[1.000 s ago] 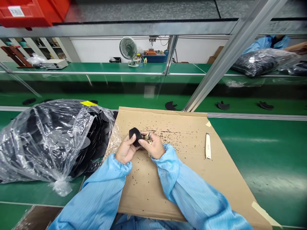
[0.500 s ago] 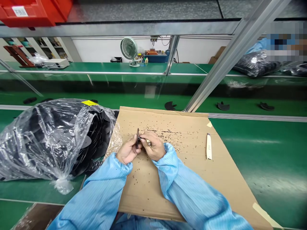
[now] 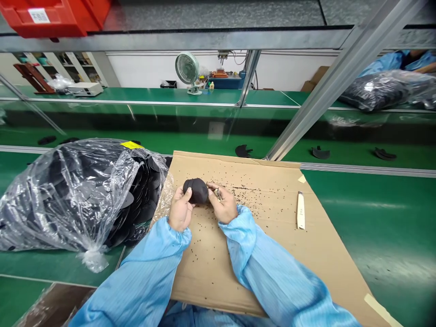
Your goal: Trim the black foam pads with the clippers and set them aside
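Note:
My left hand (image 3: 180,211) grips a rounded black part (image 3: 196,190) by its left side, thumb across the face. The part is held up over a cardboard sheet (image 3: 272,268), its broad dark side towards me. Close against the part's right edge is my right hand (image 3: 224,205), fingers closed round a small shiny metal tool (image 3: 218,194). What kind of tool it is cannot be made out. Many tiny black bits (image 3: 248,193) lie scattered on the cardboard behind and below the hands. A white-handled implement (image 3: 300,211) with writing on it rests at the right.
A clear plastic bag (image 3: 78,190) full of black discs lies left of the cardboard. Black parts (image 3: 243,151) sit along the green conveyor (image 3: 163,125). A slanted metal post (image 3: 316,81) rises at the right. Beyond stand a fan (image 3: 187,70) and a person in blue sleeves (image 3: 384,62).
The black part has turned from edge-on to showing its broad side. My right hand has drawn slightly to the right, with the metal tool still in it.

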`<control>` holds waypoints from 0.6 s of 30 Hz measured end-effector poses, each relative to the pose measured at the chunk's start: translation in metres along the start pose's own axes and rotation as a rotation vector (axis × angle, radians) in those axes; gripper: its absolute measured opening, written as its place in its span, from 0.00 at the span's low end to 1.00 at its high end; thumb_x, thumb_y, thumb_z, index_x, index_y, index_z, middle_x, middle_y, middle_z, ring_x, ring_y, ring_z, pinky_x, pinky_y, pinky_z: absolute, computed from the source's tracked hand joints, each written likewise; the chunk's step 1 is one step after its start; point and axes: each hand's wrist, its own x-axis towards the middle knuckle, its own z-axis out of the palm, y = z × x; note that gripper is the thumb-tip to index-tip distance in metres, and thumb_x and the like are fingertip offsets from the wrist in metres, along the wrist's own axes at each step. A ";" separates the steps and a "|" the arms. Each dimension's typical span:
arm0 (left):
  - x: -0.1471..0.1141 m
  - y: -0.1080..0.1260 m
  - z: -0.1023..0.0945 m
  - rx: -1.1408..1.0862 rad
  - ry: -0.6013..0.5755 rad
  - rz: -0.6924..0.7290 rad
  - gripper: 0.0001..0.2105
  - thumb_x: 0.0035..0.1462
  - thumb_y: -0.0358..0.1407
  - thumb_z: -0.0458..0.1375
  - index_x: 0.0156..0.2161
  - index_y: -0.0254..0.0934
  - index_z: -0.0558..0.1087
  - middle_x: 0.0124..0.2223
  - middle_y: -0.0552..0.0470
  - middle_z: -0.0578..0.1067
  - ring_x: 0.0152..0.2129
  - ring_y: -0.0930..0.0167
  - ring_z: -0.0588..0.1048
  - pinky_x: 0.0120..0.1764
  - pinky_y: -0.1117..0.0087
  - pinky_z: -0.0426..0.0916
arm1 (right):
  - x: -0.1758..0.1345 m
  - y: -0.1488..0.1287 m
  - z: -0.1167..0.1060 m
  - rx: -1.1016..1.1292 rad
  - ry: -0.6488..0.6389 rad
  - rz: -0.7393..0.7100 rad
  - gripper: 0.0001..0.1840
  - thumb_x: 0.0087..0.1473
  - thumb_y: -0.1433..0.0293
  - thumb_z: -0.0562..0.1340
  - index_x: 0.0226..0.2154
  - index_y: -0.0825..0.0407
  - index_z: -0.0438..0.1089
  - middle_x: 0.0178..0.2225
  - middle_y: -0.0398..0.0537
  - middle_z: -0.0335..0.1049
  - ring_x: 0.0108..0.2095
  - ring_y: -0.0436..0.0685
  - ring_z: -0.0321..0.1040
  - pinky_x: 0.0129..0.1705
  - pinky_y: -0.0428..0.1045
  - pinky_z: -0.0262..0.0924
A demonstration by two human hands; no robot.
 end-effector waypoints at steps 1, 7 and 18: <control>0.000 0.000 0.000 0.003 -0.006 0.012 0.19 0.45 0.37 0.67 0.43 0.37 0.69 0.45 0.48 0.76 0.45 0.66 0.74 0.47 0.63 0.68 | 0.000 0.001 0.000 0.009 0.003 0.012 0.17 0.56 0.59 0.58 0.43 0.51 0.73 0.42 0.51 0.74 0.42 0.58 0.71 0.48 0.54 0.65; -0.003 0.000 0.002 0.054 0.064 0.060 0.18 0.46 0.38 0.67 0.42 0.37 0.70 0.43 0.47 0.77 0.44 0.66 0.75 0.47 0.63 0.69 | 0.002 0.004 -0.002 0.051 0.067 0.097 0.20 0.56 0.57 0.59 0.44 0.54 0.72 0.40 0.53 0.75 0.41 0.58 0.71 0.47 0.54 0.65; -0.002 -0.002 0.001 0.089 0.014 0.024 0.18 0.46 0.41 0.66 0.42 0.35 0.73 0.40 0.47 0.78 0.40 0.67 0.76 0.44 0.65 0.69 | 0.009 0.001 -0.012 -0.009 -0.173 0.080 0.14 0.51 0.58 0.63 0.33 0.52 0.72 0.28 0.45 0.71 0.29 0.53 0.66 0.34 0.49 0.63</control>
